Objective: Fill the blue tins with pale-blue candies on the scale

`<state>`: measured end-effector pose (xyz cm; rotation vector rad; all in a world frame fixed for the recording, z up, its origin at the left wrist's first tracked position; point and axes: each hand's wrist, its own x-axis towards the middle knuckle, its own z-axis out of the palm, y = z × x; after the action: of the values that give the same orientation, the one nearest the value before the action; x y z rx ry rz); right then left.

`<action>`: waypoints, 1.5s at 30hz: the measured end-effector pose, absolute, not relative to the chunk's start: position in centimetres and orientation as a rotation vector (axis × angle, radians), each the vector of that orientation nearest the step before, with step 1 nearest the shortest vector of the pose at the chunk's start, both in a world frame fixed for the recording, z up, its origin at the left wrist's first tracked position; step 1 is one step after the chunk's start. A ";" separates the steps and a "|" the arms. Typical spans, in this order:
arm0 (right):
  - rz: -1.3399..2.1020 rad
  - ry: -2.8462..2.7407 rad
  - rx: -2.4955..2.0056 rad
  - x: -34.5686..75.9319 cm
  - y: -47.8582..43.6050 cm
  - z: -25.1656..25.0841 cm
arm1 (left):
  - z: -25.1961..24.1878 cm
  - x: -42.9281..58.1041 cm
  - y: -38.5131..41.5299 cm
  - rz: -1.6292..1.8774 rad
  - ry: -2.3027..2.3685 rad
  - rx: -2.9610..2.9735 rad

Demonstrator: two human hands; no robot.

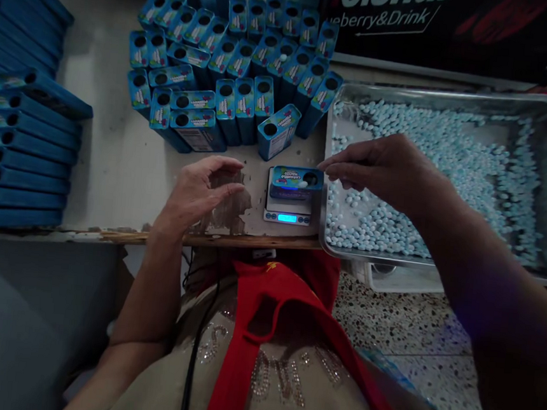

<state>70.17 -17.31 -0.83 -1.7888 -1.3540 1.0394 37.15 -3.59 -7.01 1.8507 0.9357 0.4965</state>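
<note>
While the small scale [288, 210] on the worktop [102, 158] shows a lit display, its figures cannot be read. One blue tin [290, 192] rests upright on the scale, opening uppermost, with a pale candy [303, 184] lying on its top beside the hole. To the left of the scale, the left hand [203, 189] is poised with thumb and fingers spread, gripping nothing. From the right of the scale, the right hand [377, 170] reaches across to the near end of the tin, fingers drawn together; whether they pinch a candy or touch the tin cannot be told. The two hands are apart, with the scale between them.

Just right of the scale stands a metal tray [384, 257], its bottom largely covered with loose candies [473, 162]. Behind the scale, mostly to its left, stands a crowd of tins [240, 65], openings up; one also carries a candy on top. Well left of the scale is a bank of tins [21, 180].

As to progress, the tin on the scale is judged unfinished, one candy sitting outside its opening. How many other tins are complete cannot be determined, their contents being hidden; the quantity of loose candies suggests considerable work remains.
</note>
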 end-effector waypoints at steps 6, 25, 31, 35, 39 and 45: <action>1.046 -1.356 -1.711 68.7 -16.8 -0.1 | -6.9 39.0 -4.0 0.602 0.841 1.923; 1.053 -0.861 -1.560 70.2 -18.3 -1.4 | -5.7 48.3 -6.1 0.662 0.644 2.088; 0.752 -1.086 -2.076 72.7 -22.2 -6.0 | -4.7 48.5 -6.1 0.448 0.457 2.322; 0.373 -1.404 -2.281 73.0 -22.5 -7.1 | -3.8 46.9 -6.9 0.255 0.507 2.501; 0.370 -1.464 -2.051 69.9 -19.1 -5.3 | -2.1 40.6 -5.6 0.455 0.791 2.486; 0.482 -1.736 -1.992 62.3 -12.8 -4.7 | 3.1 26.1 4.1 0.718 1.300 2.430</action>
<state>62.25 -12.81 -4.69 -1.9916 -1.7362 0.4822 26.05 4.08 3.13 2.4305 1.3001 0.7180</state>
